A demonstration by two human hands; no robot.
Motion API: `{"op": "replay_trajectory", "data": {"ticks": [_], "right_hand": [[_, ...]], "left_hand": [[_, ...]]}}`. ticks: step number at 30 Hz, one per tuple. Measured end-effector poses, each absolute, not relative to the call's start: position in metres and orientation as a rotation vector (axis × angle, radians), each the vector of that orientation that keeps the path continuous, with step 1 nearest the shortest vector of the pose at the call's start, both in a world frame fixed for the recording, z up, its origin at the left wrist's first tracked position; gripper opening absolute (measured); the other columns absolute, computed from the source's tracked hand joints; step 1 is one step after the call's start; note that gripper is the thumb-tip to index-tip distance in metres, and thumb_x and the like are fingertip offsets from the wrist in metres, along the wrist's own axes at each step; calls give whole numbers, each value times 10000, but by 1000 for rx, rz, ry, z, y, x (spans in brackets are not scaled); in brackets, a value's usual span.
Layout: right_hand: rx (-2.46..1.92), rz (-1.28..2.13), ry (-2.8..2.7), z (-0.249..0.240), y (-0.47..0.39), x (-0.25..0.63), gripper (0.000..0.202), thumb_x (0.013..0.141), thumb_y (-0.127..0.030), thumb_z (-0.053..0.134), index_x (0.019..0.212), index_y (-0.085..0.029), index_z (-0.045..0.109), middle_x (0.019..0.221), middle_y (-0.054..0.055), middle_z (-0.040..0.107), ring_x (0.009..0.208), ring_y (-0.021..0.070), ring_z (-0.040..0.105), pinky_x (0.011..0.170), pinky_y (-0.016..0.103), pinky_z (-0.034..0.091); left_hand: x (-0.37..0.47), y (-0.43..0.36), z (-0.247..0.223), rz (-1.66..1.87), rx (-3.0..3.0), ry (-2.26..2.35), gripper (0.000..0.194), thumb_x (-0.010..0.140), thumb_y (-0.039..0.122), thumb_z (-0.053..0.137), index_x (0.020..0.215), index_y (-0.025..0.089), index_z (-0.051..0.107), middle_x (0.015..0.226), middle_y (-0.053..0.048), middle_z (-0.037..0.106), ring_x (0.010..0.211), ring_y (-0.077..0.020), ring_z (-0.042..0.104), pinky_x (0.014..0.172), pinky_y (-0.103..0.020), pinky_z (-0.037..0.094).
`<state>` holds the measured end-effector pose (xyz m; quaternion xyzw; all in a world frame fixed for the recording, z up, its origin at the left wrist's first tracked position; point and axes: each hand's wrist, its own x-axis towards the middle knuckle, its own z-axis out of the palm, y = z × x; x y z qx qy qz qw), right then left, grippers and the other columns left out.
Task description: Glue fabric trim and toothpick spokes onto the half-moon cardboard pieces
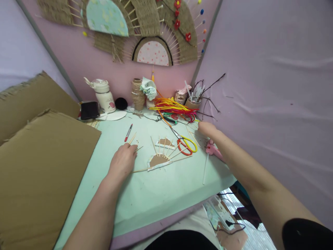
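My left hand (122,159) rests low over the table, its fingers curled around thin wooden sticks (132,139) that poke out past the fingertips. To its right lies a half-round cardboard piece (158,160) with fabric edging and several sticks fanned out from it. Just behind that is a smaller cardboard half-round (165,142), partly under the sticks. My right hand (206,129) is closed at the table's right side, near loose sticks and beyond a pink glue gun (213,149); what its fingers hold is hidden. Scissors (184,139) with red and yellow handles lie between my hands.
Large cardboard sheets (41,166) cover the left side. A red marker (128,132) lies behind my left hand. Along the back stand a white bottle (104,95), twine spools (137,95), bright pipe cleaners (174,105) and a jar with twigs (193,103).
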<state>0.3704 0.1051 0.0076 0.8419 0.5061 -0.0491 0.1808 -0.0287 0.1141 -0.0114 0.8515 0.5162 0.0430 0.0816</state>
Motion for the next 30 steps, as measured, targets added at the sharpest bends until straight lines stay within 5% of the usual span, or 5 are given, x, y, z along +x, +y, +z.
{"op": "replay_trajectory", "data": {"ticks": [4,9,13,19,30], "right_hand": [[2391,-128,1424,25,76,357,353,941,-355,604,1235,-161,586,1234,101,612,1038,214,633,871,417,551],[2442,-51,1505,38,11,335,193,880,-195,617,1044,-98,650,928,148,679,837,230,653,659,297,464],[2509,36,1685,21,-29,294,256,961,-167,430,1118,-160,632,1072,130,657,985,223,626,717,279,421],[2426,-4,2305,-20,-36,218,316,947,-119,454,1174,-224,648,987,65,653,909,192,601,702,264,393],[2347,78,2292,-34,-25,195,297,916,-117,526,1149,-247,655,911,50,619,800,188,538,620,289,302]], "left_hand": [[-29,114,-12,182,2558,1532,368,942,212,416,1238,160,627,1100,-137,622,1083,-305,578,851,-389,474],[-25,113,-11,265,2568,1537,393,941,202,412,1268,134,619,1144,-147,625,1103,-307,566,916,-415,472],[-17,110,-11,441,2607,1440,404,933,131,380,1238,155,643,1140,-122,623,1092,-268,555,933,-393,461],[-1,96,-20,566,2830,1001,496,890,24,424,1261,265,648,1150,-95,589,1083,-252,477,919,-395,421],[4,94,-30,332,2882,961,366,963,203,495,1273,333,638,1162,-85,526,1079,-260,418,900,-397,379]]}}
